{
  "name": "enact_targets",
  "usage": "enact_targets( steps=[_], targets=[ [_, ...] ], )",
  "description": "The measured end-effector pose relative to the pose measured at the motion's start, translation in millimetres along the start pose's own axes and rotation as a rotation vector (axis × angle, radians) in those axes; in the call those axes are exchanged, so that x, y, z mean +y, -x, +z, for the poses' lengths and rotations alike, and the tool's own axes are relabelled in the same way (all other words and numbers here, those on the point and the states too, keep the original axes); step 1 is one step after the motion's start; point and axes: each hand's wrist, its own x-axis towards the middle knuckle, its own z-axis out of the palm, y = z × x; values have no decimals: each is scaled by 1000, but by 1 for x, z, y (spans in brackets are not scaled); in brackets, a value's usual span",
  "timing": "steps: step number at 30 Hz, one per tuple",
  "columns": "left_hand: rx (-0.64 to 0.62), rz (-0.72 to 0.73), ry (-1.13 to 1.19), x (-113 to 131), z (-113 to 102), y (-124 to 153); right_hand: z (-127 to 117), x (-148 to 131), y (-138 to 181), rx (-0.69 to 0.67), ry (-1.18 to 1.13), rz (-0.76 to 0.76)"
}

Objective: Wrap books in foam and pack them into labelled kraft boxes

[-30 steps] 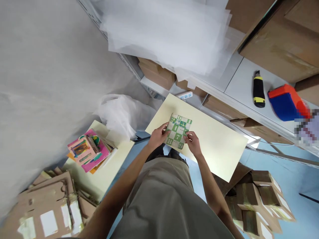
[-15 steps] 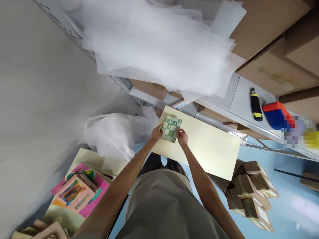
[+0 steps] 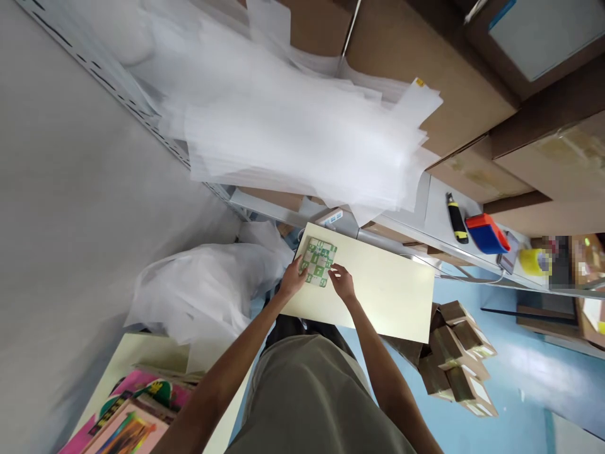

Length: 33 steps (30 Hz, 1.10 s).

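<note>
A flat, squarish piece with a green-and-white checkered face and large numbers (image 3: pixel 317 260) is at the left end of a pale tabletop; whether it is a booklet or a thin box I cannot tell. My left hand (image 3: pixel 293 279) grips its left edge, thumb over the face and the other fingers partly hidden. At the opposite edge, my right hand (image 3: pixel 343 284) has its fingers bent, with thumb and fingertips pinching at the side. The cream table (image 3: pixel 382 284) extends to the right under both hands.
White foam sheets (image 3: pixel 293 126) overhang the shelf ahead. A utility knife (image 3: pixel 456 219), a red-and-blue object (image 3: pixel 486 234) and yellow tape (image 3: pixel 534 261) lie on the shelf at right. Brown cartons (image 3: pixel 458 353) stand on the floor. Left are white plastic wrapping (image 3: pixel 198 277) and colourful packages (image 3: pixel 137 416).
The view has shifted, so the shelf items appear lower and further left. My left hand shows more of its thumb over the checkered piece. My right hand remains at its right edge.
</note>
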Motion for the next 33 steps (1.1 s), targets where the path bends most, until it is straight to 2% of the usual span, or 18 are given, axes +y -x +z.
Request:
enact_targets(
  steps=[2, 5, 8, 12, 14, 17, 20, 22, 26, 30, 33],
  targets=[
    [-1, 42, 77, 7, -10, 0, -14, -11, 8, 42, -53, -78],
    [33, 166, 195, 31, -29, -3, -40, -36, 22, 91, -68, -184],
    [124, 346, 254, 68, -57, -6, -67, -73, 35, 141, -41, -262],
    [315, 615, 245, 130, -103, -2, -104, -134, 39, 239, -31, -412],
    [429, 730, 197, 162, -127, -3, -121, -164, 29, 310, -17, -485],
    [567, 855, 66, 205, -155, -17, -145, -201, -4, 400, -9, -562],
    [566, 903, -122, 234, -173, -45, -164, -222, -51, 496, 71, -532],
    [505, 908, -245, 245, -177, -65, -172, -229, -79, 548, 157, -402],
    [379, 893, -379, 249, -179, -88, -173, -235, -112, 494, 206, -251],
    [355, 866, -388, 251, -180, -92, -166, -236, -120, 425, 161, -234],
    [355, 871, -419, 255, -184, -93, -162, -234, -122, 388, 153, -291]
  ],
)
